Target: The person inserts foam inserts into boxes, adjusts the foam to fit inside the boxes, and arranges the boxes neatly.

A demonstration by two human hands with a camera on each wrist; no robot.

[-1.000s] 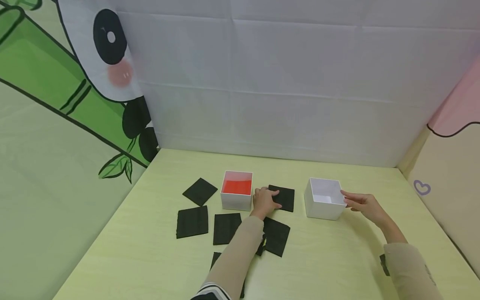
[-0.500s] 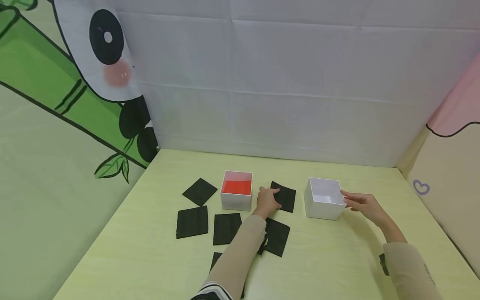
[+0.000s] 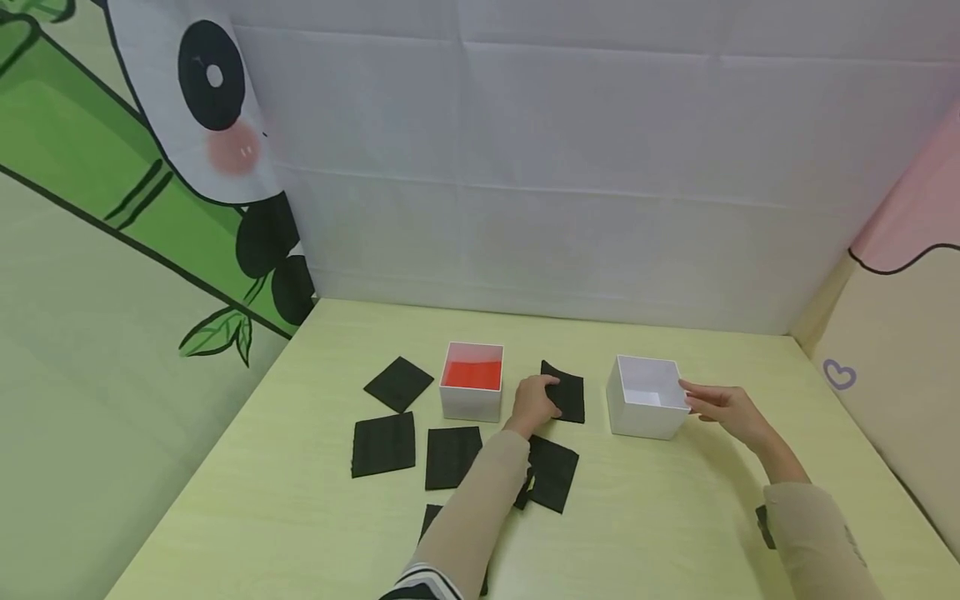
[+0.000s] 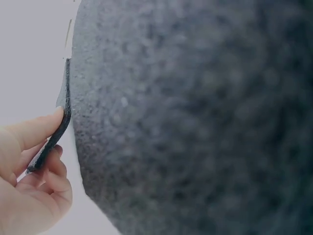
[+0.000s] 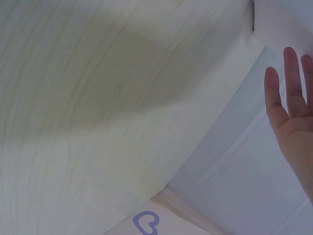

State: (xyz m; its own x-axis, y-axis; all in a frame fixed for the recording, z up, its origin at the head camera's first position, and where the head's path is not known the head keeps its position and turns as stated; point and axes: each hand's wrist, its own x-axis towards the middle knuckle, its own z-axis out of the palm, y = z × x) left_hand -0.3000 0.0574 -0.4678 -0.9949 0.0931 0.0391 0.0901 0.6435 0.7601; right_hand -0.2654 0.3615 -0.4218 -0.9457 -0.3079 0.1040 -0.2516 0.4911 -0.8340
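Note:
My left hand (image 3: pixel 534 402) pinches a thin black square piece (image 3: pixel 570 397) by its left edge, between the two white boxes. The left wrist view shows the black piece (image 4: pixel 67 93) seen edge-on and bent, with thumb and fingers on either side. At the right stands a white open-topped box (image 3: pixel 649 423); the fingertips of my right hand (image 3: pixel 731 414) touch its right wall. Those fingers are nearly straight in the right wrist view, beside the box's pale side (image 5: pixel 279 29). The right thumb's position is unclear.
A second white box (image 3: pixel 471 406) holds something flat and red (image 3: pixel 473 377). Several black squares lie left and front, including a tilted one (image 3: pixel 399 384) and one near my left sleeve (image 3: pixel 553 473). A printed cloth backdrop (image 3: pixel 525 167) closes the table's back. A dark blur (image 4: pixel 195 117) fills the left wrist view.
Over the last second my left hand has shifted slightly right. The black piece has come up at its far edge and turned a little. My right hand and both boxes stay in place.

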